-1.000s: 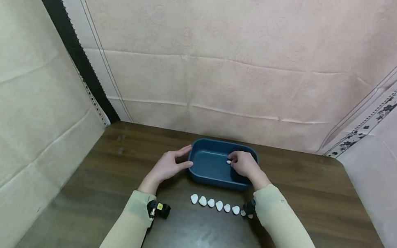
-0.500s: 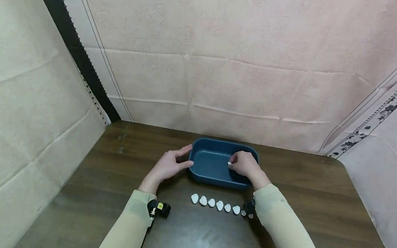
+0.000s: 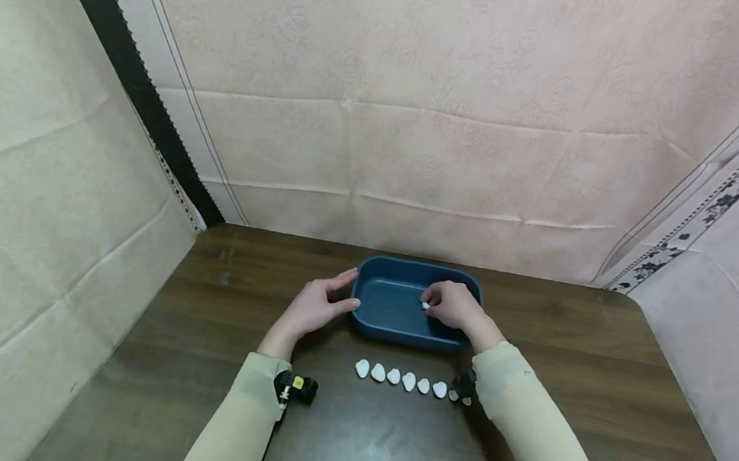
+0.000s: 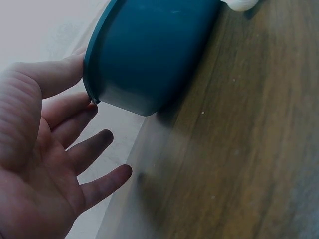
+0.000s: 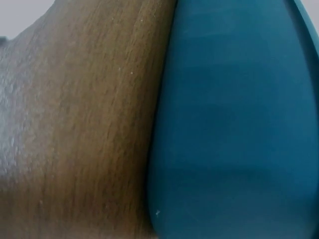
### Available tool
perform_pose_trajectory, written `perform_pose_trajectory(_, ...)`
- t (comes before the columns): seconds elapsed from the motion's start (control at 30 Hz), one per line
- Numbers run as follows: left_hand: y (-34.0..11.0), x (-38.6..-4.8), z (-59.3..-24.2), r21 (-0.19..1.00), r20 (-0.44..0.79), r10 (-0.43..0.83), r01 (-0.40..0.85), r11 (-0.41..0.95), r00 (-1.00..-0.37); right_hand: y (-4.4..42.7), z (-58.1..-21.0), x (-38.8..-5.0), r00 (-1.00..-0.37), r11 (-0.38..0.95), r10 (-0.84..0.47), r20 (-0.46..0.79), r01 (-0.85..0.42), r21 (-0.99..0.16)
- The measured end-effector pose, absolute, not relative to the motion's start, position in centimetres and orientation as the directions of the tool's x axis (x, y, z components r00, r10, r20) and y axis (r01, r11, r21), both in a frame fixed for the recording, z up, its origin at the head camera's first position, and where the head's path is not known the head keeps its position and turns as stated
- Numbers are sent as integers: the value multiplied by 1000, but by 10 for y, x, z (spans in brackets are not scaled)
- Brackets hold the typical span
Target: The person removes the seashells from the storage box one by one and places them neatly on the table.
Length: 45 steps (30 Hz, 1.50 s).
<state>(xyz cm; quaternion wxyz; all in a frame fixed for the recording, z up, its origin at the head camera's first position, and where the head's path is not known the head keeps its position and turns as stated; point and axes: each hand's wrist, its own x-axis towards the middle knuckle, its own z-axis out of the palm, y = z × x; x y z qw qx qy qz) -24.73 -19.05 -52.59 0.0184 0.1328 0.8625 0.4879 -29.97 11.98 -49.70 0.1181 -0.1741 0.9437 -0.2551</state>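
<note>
A blue rectangular tray (image 3: 393,318) stands at the back of the wooden table. At its left end my left hand (image 3: 310,306) touches the rim with thumb and index finger extended. The left wrist view has the same hand (image 4: 45,144) with its other fingers spread, near the tray's outer wall (image 4: 149,55). Over the tray's inside, my right hand (image 3: 453,305) pinches a small white pebble (image 3: 425,306) between thumb and fingers. In the right wrist view, the tray's side (image 5: 234,119) fills the right part, and the hand and pebble are out of sight.
Several white pebbles (image 3: 409,381) lie in a row on the table (image 3: 358,437) in front of the tray. The right wrist camera (image 3: 464,384) partly covers the row's right end. Pale cloth (image 3: 425,114) hangs behind the table and at both sides.
Within the tray, the right hand's fingertips and the pebble have shifted slightly. My left hand stays at the rim, and the row of pebbles is unchanged.
</note>
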Motion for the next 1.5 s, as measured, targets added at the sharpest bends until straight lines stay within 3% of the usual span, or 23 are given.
perform_pose_trajectory(0.4,-189,-248,-525,850,88,244,200,487,-966,122,-498,-299,-922,815,-363,-132,-245,-525)
perform_pose_trajectory(0.63,-188,-248,-524,849,88,244,201,489,-966,130,-489,-291,-932,778,-357,-62,-260,-572)
perform_pose_trajectory(0.93,-188,-247,-524,852,74,235,184,491,-969,151,-481,-262,-949,656,-309,65,-262,-708)
perform_pose_trajectory(1.17,-188,-247,-523,852,80,242,192,487,-967,183,-481,-241,-964,578,-250,94,-226,-784)
perform_pose_trajectory(1.5,-190,-246,-524,846,85,243,199,494,-966,222,-492,-202,-962,589,-257,87,-227,-776)
